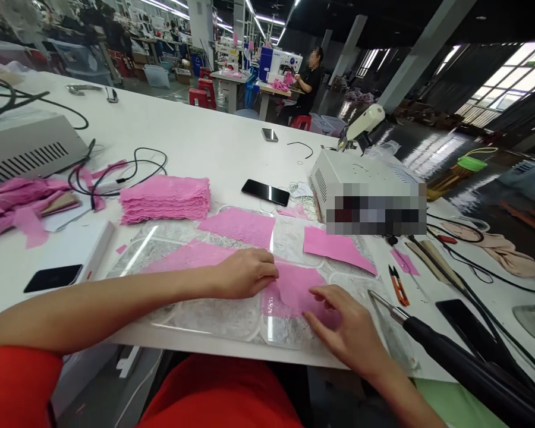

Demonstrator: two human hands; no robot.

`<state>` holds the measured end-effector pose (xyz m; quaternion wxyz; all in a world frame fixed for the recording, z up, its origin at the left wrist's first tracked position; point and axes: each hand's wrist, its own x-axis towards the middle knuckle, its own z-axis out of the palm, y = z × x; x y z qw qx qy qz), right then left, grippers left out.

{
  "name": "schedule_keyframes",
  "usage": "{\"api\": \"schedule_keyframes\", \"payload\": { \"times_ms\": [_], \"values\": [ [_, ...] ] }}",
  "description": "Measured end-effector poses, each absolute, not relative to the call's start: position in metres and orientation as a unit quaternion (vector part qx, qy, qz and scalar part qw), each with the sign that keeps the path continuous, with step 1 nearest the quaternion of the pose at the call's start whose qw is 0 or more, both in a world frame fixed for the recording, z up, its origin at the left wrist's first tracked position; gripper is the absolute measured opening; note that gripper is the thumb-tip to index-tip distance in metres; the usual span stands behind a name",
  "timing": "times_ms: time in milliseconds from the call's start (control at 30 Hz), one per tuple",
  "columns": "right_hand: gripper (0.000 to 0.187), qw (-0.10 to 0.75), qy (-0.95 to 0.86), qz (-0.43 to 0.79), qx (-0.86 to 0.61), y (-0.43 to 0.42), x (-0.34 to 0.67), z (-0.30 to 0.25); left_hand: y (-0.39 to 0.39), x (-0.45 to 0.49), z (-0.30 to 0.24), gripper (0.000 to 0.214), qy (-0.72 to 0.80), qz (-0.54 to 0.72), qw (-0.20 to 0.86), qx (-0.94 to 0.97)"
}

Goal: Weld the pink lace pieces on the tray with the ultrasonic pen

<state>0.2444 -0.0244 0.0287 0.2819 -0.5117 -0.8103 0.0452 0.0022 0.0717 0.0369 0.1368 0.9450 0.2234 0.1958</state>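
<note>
Caption: 2 bare hands work at a thin pink cloth piece (298,286) on a glossy mat (209,318) by the white table (223,137)'s near edge.

Detail: From my remote seat, I judge the step in hand to be straightening this piece; the next move seems to call for light fingertips, keeping edges unfolded. It looks sheer toward 7 o'clock, denser elsewhere, perhaps where layers overlap. At its 10 o'clock, the left hand (247,273) has its fingers drawn together; I cannot tell whether they pinch it. At 4, the right hand (345,321) has thumb and forefinger apart at its border. Farther out: a pale pink piece (241,226) at 11, a brighter pink piece (336,248) at 2, a pink stack (164,200) at 10, a black-handled tool (441,345) at 4.
</note>
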Motion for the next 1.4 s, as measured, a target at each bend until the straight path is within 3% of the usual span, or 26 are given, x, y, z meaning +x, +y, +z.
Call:
{"api": "schedule_keyframes", "payload": {
  "times_ms": [100, 233, 467, 600, 767, 867, 967, 1100, 1200, 1300, 1400],
  "values": [
    [0.029, 0.269, -0.810, -0.009, -0.522, -0.022, 0.217, 0.022, 0.070, 0.014, 0.044, 0.019, 0.246, 0.208, 0.163, 0.933],
    [0.012, 0.236, -0.801, -0.070, -0.545, -0.010, 0.208, 0.011, 0.073, 0.015, 0.052, 0.017, 0.285, 0.240, 0.199, 0.906],
    [0.032, 0.172, -0.764, -0.040, -0.621, 0.010, 0.246, 0.019, 0.064, -0.019, 0.043, 0.021, 0.303, 0.259, 0.210, 0.893],
    [0.038, 0.199, -0.755, 0.007, -0.625, 0.041, 0.245, 0.033, 0.051, -0.030, 0.031, 0.020, 0.319, 0.264, 0.266, 0.871],
    [0.042, 0.262, -0.831, 0.058, -0.487, 0.081, 0.185, 0.052, 0.045, -0.047, 0.035, 0.021, 0.387, 0.253, 0.444, 0.768],
    [0.044, 0.244, -0.882, 0.083, -0.395, 0.093, 0.134, 0.059, 0.045, -0.071, 0.048, 0.023, 0.465, 0.301, 0.609, 0.568],
    [0.039, 0.216, -0.917, 0.105, -0.318, 0.101, 0.086, 0.064, 0.046, -0.098, 0.058, 0.019, 0.509, 0.356, 0.694, 0.365],
    [0.035, 0.201, -0.939, 0.164, -0.226, 0.107, 0.040, 0.068, 0.046, -0.128, 0.059, 0.045, 0.520, 0.382, 0.722, 0.249],
    [0.039, 0.228, -0.930, 0.232, -0.172, 0.108, 0.032, 0.070, 0.047, -0.140, 0.057, 0.054, 0.533, 0.384, 0.715, 0.239],
    [0.030, 0.250, -0.897, 0.269, -0.244, 0.107, 0.051, 0.070, 0.050, -0.143, 0.056, 0.049, 0.565, 0.371, 0.686, 0.269],
    [0.014, 0.193, -0.862, 0.281, -0.376, 0.101, 0.086, 0.066, 0.053, -0.141, 0.052, 0.039, 0.601, 0.325, 0.634, 0.362]
  ]
}}
